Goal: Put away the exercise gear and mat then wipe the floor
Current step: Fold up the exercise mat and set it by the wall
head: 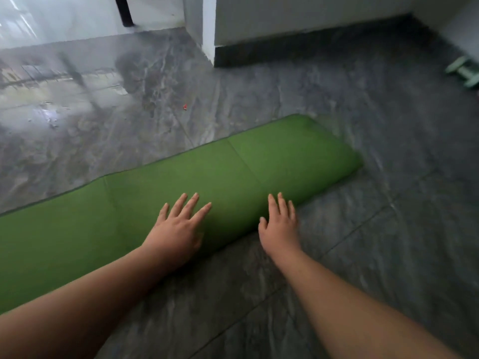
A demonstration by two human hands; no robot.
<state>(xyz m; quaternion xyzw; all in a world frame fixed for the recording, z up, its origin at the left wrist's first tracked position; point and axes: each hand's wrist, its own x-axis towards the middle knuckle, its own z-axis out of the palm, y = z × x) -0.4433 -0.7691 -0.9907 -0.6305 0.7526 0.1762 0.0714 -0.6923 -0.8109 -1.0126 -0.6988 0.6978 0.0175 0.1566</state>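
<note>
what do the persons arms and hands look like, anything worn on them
Both forearms are bare as far as the picture shows, with no sleeves in view. The left hand and right hand wear no gloves, and no rings, watch or wristbands are visible. The fingernails look short and unpainted, though the picture is slightly blurred.

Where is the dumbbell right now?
The dumbbell lies on the floor at the head view's far right edge, near the wall, beyond the mat.

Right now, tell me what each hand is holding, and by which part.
Nothing is gripped. The left hand and the right hand lie flat, fingers straight, on top of the rolled part of the green mat.
</note>
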